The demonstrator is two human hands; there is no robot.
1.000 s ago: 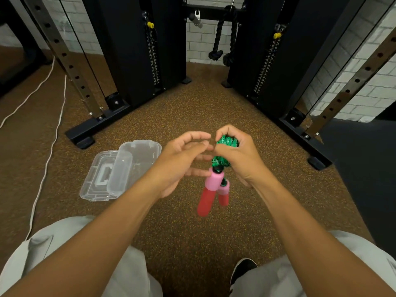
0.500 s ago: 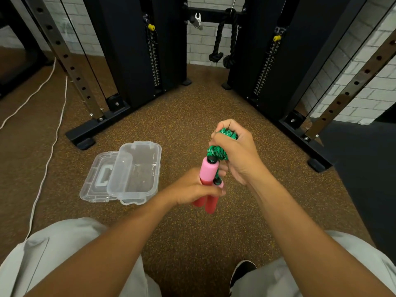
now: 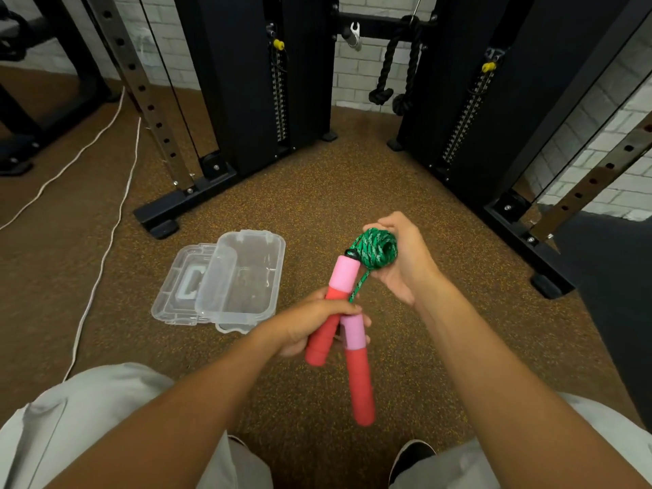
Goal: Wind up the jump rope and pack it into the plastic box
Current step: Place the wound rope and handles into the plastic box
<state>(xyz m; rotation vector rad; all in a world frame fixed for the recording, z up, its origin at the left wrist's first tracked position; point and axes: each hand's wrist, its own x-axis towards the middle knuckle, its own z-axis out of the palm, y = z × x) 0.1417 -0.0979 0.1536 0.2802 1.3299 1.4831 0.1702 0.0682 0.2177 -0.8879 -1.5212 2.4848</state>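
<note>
Handles (image 3: 344, 333) lowered, left grip clutching | right grip clutching rope coil (image 3: 377, 248) | box (image 3: 247, 277) beside

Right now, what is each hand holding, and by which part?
Left hand grips the two jump rope handles around their middles; right hand holds the wound green rope coil.

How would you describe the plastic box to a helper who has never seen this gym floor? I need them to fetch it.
Start at the black weight machine rising from the brown speckled floor. Just in front of its foot, left of the person's left hand, lies the plastic box, open and leaning on its flat lid. It is the only clear, see-through thing there; the nearby white cord is thin and opaque.
</note>
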